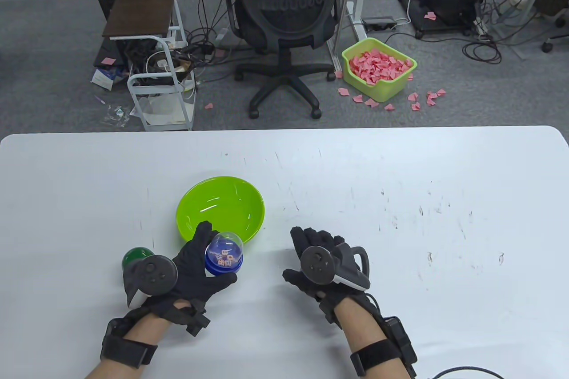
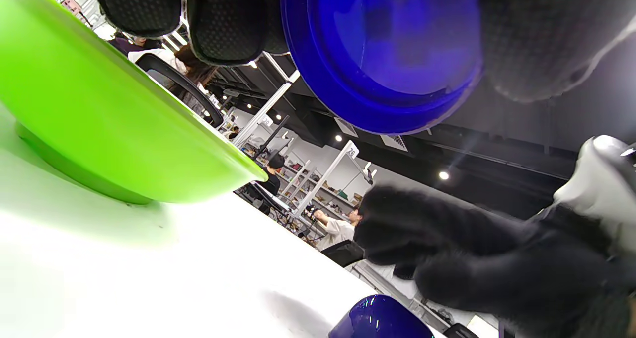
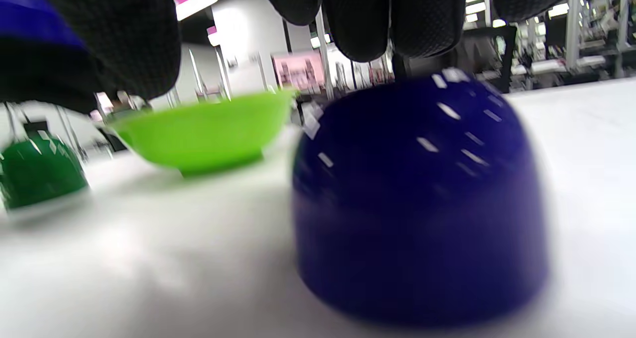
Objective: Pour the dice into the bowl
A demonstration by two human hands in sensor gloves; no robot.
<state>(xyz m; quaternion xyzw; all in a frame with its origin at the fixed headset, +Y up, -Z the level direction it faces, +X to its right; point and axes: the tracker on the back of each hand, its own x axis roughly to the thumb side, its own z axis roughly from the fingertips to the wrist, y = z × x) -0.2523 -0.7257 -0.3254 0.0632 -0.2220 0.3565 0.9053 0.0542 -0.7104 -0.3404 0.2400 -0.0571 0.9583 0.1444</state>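
The small white dice [image 1: 223, 258] sit inside a blue-based capsule with a clear plastic dome [image 1: 224, 254], held just above the counter [image 1: 400, 201] at the near rim of the lime-green plastic bowl [image 1: 221, 208]. The left hand [image 1: 195, 272] has its grip clasped around that capsule. The right hand [image 1: 320, 259] hovers over a dark blue dome-shaped cap [image 3: 417, 199] resting on the counter; I cannot tell whether it grips it. A green dome [image 1: 135, 258] sits far left. If the capsule tips before clearing the rim, dice would likely scatter onto the counter.

The scuffed white table [image 1: 355, 183] carries a lime-green bowl [image 1: 221, 206], a green dome [image 1: 134, 257] and a dark-blue dome [image 3: 422, 199].
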